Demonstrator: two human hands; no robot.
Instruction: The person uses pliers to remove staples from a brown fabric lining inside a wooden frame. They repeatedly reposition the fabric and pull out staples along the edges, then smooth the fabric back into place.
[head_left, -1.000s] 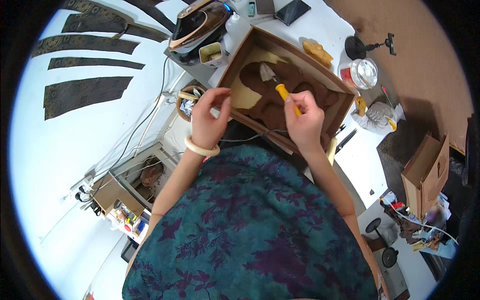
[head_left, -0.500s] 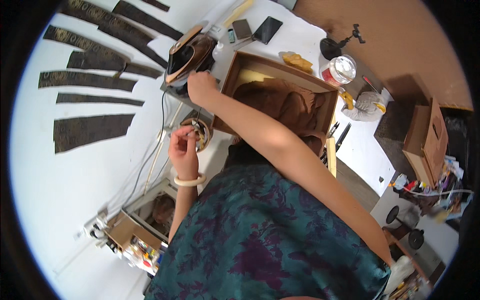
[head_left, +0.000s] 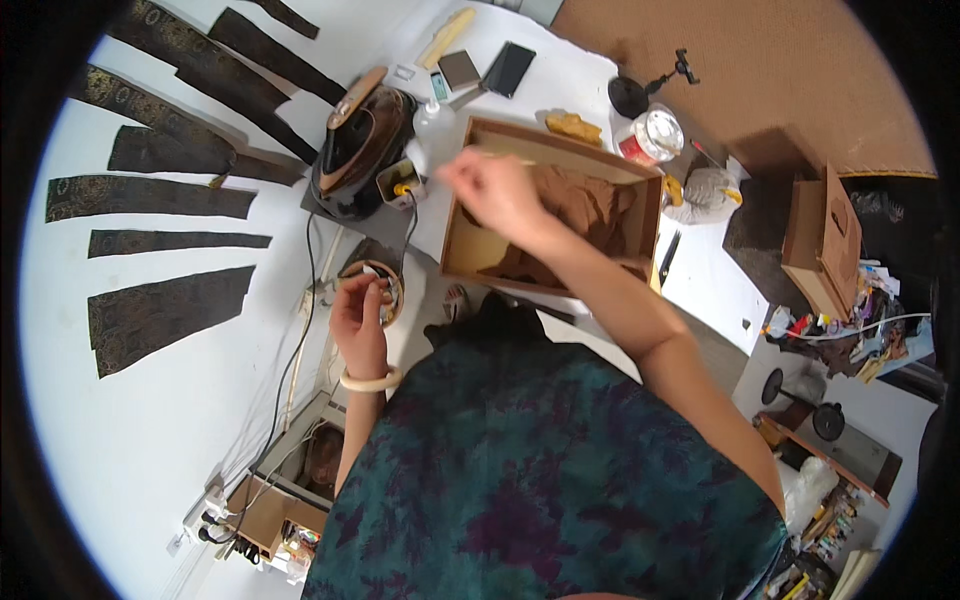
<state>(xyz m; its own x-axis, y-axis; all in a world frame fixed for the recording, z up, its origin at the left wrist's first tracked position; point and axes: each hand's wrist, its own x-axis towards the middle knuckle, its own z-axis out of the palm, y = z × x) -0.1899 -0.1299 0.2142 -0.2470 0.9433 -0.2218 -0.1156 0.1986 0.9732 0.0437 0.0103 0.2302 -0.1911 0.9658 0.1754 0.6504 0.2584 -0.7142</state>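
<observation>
My right hand, smeared by motion with its fingers partly curled, is over the left part of a brown open box. Crumpled brown cloth or leather lies inside that box. Whether the hand holds anything is unclear. Left of it, a small square cup holds a yellow-ended tool with a black cord. My left hand, with a cream bangle at the wrist, has thumb and fingers pinched together; what they hold, if anything, is too small to name. It is over a round bin.
A clothes iron stands beside the cup. Farther off are a squeeze bottle, a phone, a white jar and a phone stand. Dark patterned strips hang on the white wall. A black cord trails down.
My right hand has moved right, away from the iron and cup, to over the box. The yellow-ended tool now shows in the cup. My left hand stays near the bin, slightly lower.
</observation>
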